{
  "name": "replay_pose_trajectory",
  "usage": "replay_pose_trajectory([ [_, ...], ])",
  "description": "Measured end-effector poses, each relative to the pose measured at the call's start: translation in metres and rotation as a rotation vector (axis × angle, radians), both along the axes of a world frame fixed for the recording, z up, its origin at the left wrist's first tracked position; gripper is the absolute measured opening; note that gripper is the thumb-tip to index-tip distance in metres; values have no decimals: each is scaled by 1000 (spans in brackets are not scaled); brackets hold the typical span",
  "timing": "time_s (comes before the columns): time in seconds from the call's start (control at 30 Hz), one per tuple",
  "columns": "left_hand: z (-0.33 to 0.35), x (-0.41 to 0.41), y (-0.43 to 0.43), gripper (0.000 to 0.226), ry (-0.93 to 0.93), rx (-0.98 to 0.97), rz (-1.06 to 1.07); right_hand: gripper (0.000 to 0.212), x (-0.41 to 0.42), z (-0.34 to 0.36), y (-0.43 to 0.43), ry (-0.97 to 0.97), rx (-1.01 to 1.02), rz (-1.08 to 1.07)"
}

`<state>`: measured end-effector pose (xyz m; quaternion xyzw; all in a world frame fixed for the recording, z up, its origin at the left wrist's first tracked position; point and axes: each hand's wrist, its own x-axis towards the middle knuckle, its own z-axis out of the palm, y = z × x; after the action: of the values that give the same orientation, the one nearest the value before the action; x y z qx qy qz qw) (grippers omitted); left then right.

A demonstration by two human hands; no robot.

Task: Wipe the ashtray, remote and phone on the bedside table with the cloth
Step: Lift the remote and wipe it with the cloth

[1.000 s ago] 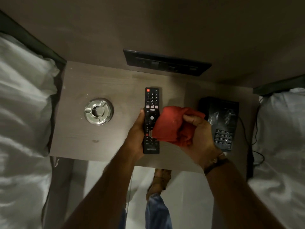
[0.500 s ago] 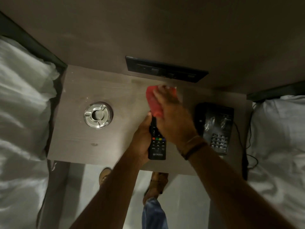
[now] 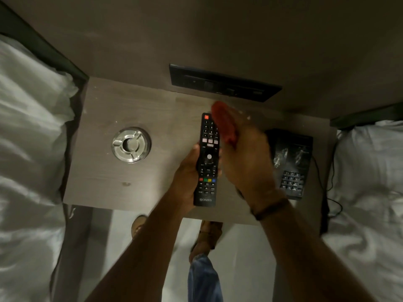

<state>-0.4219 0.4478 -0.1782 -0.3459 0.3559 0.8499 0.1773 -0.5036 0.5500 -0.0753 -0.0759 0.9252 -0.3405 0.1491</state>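
My left hand (image 3: pixel 187 177) grips a black remote (image 3: pixel 207 162) by its left edge, buttons up, above the middle of the wooden bedside table (image 3: pixel 102 171). My right hand (image 3: pixel 246 162), blurred by motion, presses a red cloth (image 3: pixel 224 123) against the remote's upper right side. A round glass ashtray (image 3: pixel 131 144) sits on the table to the left. A black desk phone (image 3: pixel 293 164) lies on the right side of the table, partly behind my right wrist.
White bedding (image 3: pixel 28 171) flanks the table on the left and more white bedding (image 3: pixel 370 192) on the right. A dark switch panel (image 3: pixel 224 83) is set in the wall behind the table. Phone cables (image 3: pixel 327 192) hang off the right edge. My feet (image 3: pixel 207 236) stand below.
My right hand with the cloth swept from the remote's lower right up over its top, and has now slid to its right side, uncovering the buttons. The remote stays in my left hand.
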Motion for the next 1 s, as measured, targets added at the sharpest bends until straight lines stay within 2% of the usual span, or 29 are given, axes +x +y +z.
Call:
replay_pose_trajectory([
  [0.1, 5, -8, -5, 48, -34, -45, -40, 69, 10, -13, -12, -117, 242, 241],
  [0.17, 1, -6, -12, 48, -114, -133, -33, 71, 28, -15, -9, -143, 225, 311],
  [0.27, 2, -1, -17, 55, -131, -79, 1, 53, 53, -6, 6, -222, 77, 347],
  [0.37, 2, -2, -20, 65, -106, -23, 51, 26, 58, 11, 15, -450, -94, 154],
  [0.4, 3, -4, -19, 66, -99, -40, 47, 25, 53, 16, 17, -434, -114, 96],
  [0.43, 3, -7, -18, 65, -97, -73, 30, 27, 46, 20, 16, -334, -99, 60],
  [0.5, 8, -11, -14, 63, -90, -140, -12, 44, 31, 16, 11, -84, -29, 59],
  [0.53, 10, -12, -11, 64, -84, -143, -32, 53, 26, 12, 4, -26, 30, 111],
  [0.6, 14, -16, -10, 64, -89, -99, -33, 65, 28, 0, -6, -88, 169, 260],
  [0.67, 16, -17, -13, 66, -112, -23, -13, 71, 50, -7, -4, -173, 161, 312],
  [0.77, 13, -13, -20, 73, -115, 28, 4, 65, 87, 1, 14, -249, 68, 305],
  [0.87, 4, -10, -19, 68, -118, -30, 75, 49, 100, 15, 28, -400, 54, 276],
  [1.0, 6, -15, -17, 69, -72, -19, 93, 48, 64, 21, 25, -120, 24, 169],
])
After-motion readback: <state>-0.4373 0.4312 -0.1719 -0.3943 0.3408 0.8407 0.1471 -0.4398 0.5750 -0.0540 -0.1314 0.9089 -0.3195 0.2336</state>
